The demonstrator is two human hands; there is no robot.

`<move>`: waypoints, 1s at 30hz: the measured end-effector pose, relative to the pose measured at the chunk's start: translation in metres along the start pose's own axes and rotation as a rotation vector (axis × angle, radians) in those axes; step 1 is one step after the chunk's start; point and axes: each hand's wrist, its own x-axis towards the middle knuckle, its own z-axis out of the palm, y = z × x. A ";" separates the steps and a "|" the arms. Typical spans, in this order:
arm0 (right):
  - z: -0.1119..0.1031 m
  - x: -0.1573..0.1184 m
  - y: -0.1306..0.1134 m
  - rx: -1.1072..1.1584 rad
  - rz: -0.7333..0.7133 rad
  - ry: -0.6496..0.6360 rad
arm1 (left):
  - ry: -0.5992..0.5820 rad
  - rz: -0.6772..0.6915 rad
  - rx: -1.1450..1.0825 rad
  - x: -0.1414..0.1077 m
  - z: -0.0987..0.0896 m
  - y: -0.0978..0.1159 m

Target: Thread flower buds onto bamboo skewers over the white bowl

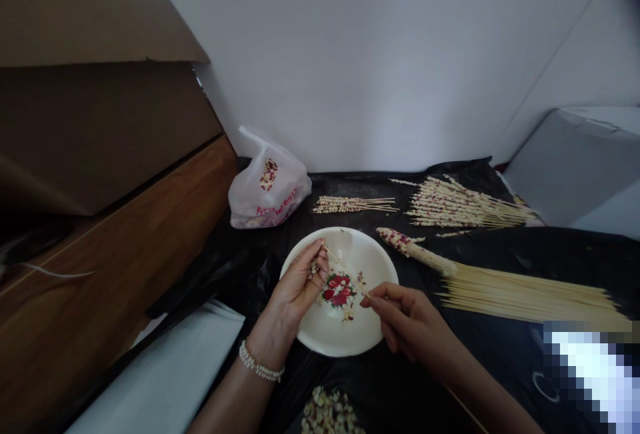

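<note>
Left hand (303,284) cups kernels (314,269), its fingertips apparently pinching a stick (332,255); right hand (410,314) grips the same stick, above the bowl (313,335). Done: small bunch (336,205) and large bunch (443,206), kernel-strung. Remaining, by judgement: many bare sticks (530,292), loose pile (330,414). Current stick's fill unclear.
</note>
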 end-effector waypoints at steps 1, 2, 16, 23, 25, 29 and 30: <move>0.000 0.000 0.000 -0.002 -0.002 0.010 | 0.000 0.004 0.010 0.000 0.000 0.000; 0.000 0.000 0.000 -0.003 -0.002 0.016 | 0.001 0.007 0.014 0.000 0.000 0.000; 0.000 0.000 -0.001 -0.011 -0.002 0.002 | 0.037 -0.109 -0.125 -0.003 0.003 0.001; 0.000 0.001 0.001 -0.009 -0.003 0.013 | 0.054 -0.109 -0.114 -0.003 0.003 0.000; 0.000 0.001 0.002 -0.009 -0.005 0.013 | 0.071 -0.107 -0.116 -0.003 0.004 0.000; 0.000 0.001 0.002 0.004 -0.003 0.016 | 0.067 -0.094 -0.102 -0.003 0.005 0.000; 0.000 0.001 0.002 0.005 -0.003 0.011 | 0.062 -0.091 -0.096 -0.003 0.005 0.000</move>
